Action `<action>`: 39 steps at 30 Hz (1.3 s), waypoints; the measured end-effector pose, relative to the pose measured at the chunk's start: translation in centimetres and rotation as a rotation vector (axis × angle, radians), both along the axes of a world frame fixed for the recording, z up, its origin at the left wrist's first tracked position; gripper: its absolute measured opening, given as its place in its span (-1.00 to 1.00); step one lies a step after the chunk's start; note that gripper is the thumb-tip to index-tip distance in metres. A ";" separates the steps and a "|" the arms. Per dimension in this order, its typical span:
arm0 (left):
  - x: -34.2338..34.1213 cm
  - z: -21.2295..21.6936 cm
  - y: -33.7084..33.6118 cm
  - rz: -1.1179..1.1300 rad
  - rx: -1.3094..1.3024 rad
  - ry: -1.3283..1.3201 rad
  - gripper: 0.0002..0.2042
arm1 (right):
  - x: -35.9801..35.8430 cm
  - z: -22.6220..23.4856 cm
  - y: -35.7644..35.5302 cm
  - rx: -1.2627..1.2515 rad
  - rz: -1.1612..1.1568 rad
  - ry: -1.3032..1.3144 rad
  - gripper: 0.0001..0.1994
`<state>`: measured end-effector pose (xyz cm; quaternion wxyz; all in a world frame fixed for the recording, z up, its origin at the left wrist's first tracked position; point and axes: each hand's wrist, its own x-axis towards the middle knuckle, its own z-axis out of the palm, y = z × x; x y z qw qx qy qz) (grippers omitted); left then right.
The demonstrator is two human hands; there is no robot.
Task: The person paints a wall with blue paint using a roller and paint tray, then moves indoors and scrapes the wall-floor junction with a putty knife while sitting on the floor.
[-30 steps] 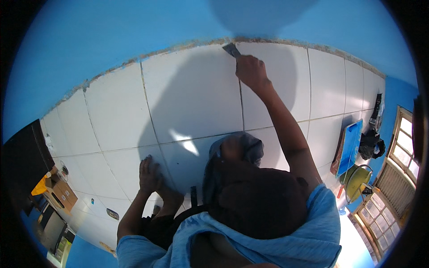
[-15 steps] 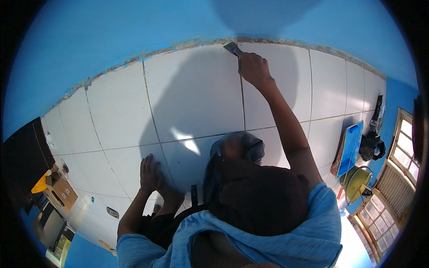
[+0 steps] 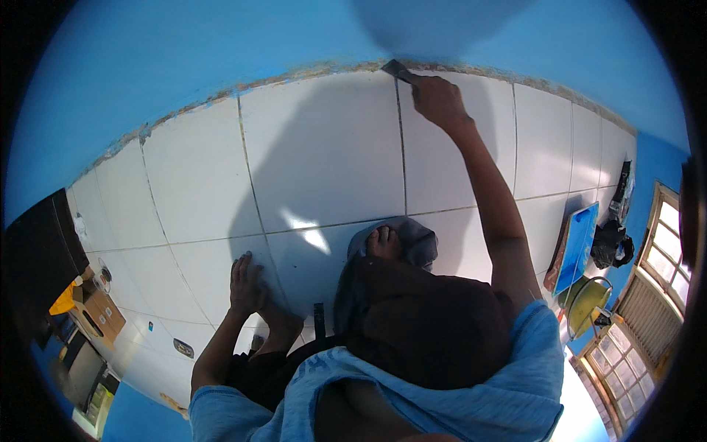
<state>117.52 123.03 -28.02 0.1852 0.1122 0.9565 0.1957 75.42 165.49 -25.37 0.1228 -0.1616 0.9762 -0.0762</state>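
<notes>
The right hand point(image 3: 440, 102) holds a scraper point(image 3: 398, 71) beside the wall point(image 3: 221, 48)

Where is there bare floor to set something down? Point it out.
Bare tile floor lies between the left hand and the scraper in the right hand, and between that hand and the blue tray. It's crowded at the right, where the tray, black bag and green container cluster.

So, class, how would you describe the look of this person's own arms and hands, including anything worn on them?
The left sleeve and right sleeve are short, loose and mottled light blue. The left forearm and right forearm are bare. The left hand and right hand are ungloved.
</notes>
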 end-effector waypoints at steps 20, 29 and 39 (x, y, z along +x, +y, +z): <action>0.3 -0.4 -0.1 0.012 0.015 0.001 -0.47 | -4.9 0.2 13.7 0.445 -0.282 0.078 -0.43; 0.4 -0.3 -0.1 0.007 -0.016 -0.007 -0.47 | -6.8 -1.2 13.2 0.441 -0.282 0.121 -0.34; 0.0 -0.2 0.2 0.024 -0.011 -0.023 -0.51 | -6.5 -1.3 14.3 0.372 -0.290 0.118 -0.31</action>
